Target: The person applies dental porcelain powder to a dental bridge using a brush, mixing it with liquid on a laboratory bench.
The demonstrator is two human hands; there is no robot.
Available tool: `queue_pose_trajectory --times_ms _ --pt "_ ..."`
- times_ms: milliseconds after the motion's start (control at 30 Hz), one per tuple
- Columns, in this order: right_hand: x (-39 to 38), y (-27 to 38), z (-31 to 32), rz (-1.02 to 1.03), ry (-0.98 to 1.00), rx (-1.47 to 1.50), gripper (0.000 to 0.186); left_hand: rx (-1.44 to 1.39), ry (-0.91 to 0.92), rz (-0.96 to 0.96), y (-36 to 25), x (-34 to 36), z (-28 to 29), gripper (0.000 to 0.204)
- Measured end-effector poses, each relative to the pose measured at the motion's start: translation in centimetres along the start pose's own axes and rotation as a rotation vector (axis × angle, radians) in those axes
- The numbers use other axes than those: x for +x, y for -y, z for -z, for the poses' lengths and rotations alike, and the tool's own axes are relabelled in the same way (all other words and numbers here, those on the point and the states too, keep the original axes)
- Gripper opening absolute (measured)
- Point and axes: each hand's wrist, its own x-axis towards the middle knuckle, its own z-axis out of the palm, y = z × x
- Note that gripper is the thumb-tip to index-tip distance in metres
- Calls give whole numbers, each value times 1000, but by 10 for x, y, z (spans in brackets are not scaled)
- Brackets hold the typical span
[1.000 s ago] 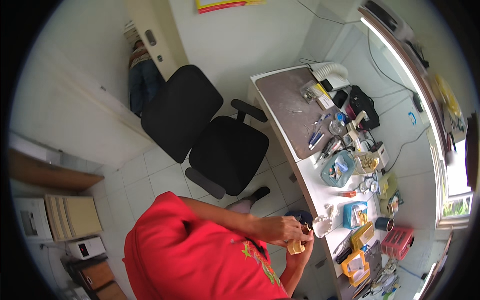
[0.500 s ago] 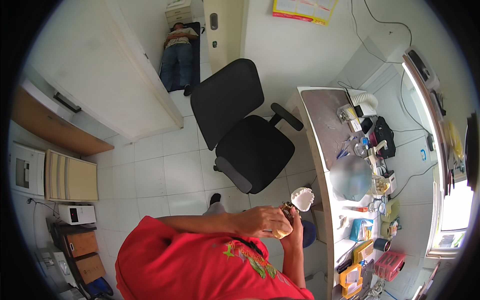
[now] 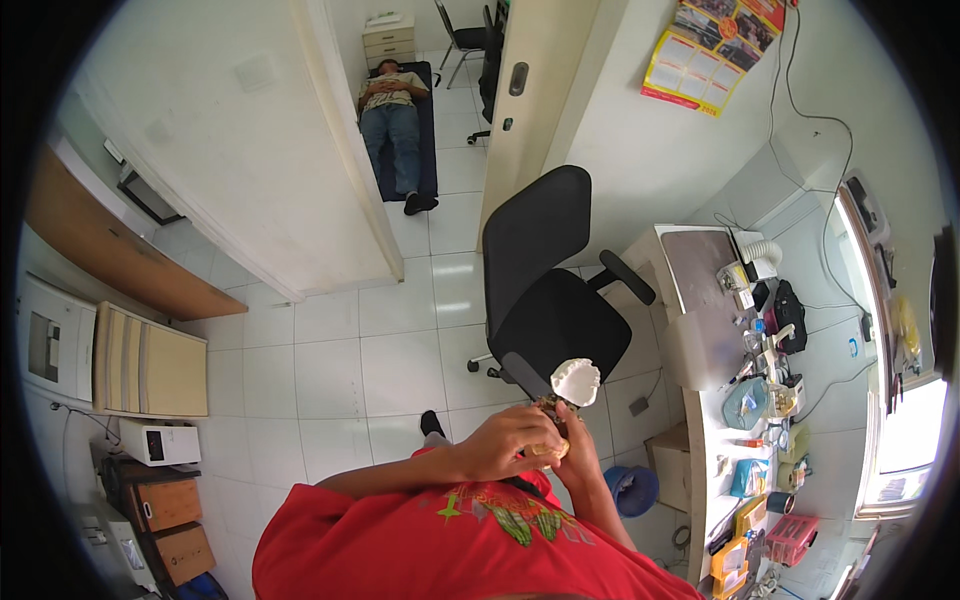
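Both hands are in front of my red shirt, around a small dental articulator (image 3: 549, 404) whose brassy metal shows between them. A white plaster dental cast (image 3: 576, 382), horseshoe-shaped with a toothed rim, sticks up beyond my fingers. Below it, a yellowish cast (image 3: 546, 450) is partly covered by my hands. My left hand (image 3: 505, 438) is closed over the near side, fingers curled on the yellowish cast. From the right, my right hand (image 3: 577, 448) grips the articulator with its thumb alongside the metal. Much of the frame is hidden by fingers.
A black office chair (image 3: 560, 310) stands just beyond my hands. To the right runs a workbench (image 3: 700, 440) crowded with containers and tools; a blue bin (image 3: 632, 490) sits beside it. Through the doorway, a person (image 3: 392, 130) lies on a dark mat.
The view has turned, so chair, doorway and bench appear farther right and more of the far room shows. The white cast now appears in front of the chair seat. Both hands keep their hold.
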Motion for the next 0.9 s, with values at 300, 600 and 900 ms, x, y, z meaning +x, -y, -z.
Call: queue_pose_trajectory --times_ms 300,600,900 --pt "35 -51 -80 4 -11 -54 36 -92 36 187 -2 -41 93 16" --pt "61 -76 -107 -79 102 -60 34 -119 80 408 -11 -60 144 40" --pt "95 -62 -162 -134 248 -175 42 -220 -580 480 7 -127 199 41"
